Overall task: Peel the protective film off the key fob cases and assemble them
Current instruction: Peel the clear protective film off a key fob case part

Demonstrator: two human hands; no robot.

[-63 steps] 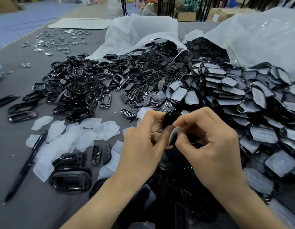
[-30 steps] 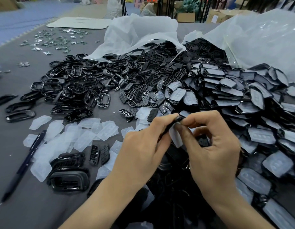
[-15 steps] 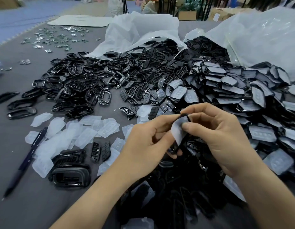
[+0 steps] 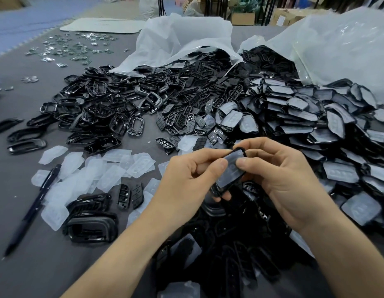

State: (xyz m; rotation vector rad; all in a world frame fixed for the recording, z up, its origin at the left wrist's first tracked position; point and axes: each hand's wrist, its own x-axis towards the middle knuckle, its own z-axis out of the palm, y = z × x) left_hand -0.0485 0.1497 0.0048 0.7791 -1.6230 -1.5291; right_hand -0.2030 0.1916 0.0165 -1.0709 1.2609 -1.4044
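Status: early in the batch, judging by the piles.

In hand: one case (image 4: 221, 187), centre near, held above a dark heap of parts (image 4: 219, 265) at the near edge. The left hand (image 4: 186, 179) pinches the case's left edge between thumb and forefinger, other fingers curled under it. The right hand (image 4: 281, 179) has its thumb pressed on the upper face and its fingers curled round the far end. The film (image 4: 232, 166) is on that face, not yet off. I can't tell whether a corner has lifted.

Done: a loose spread of peeled films (image 4: 90, 175) at near left. Two cases that look assembled (image 4: 90, 224) sit just nearer than the spread, and a pen (image 4: 34, 207) lies beside it.

Left: nearly everything.
- Filmed shells (image 4: 315, 125) are heaped on the right, spilling from a clear bag (image 4: 337, 44).
- Open frames (image 4: 96, 108) are at left centre.
- Button inserts (image 4: 186, 112) are in the middle, spilling from a white bag (image 4: 186, 35).

Materials:
- Shells are glossy black hard plastic, flat, elongated and angular, with pointed ends.
- Film is thin, milky and translucent, cut to the shell outline with raised button bumps. It looks limp and likely clings.
- Frames are shiny black rings with open centres.
- Inserts are small, matte and slotted.
- The table (image 4: 36, 265) is covered in grey felt-like matting.
- Small silvery bits (image 4: 75, 46) are scattered at far left, too small to identify.
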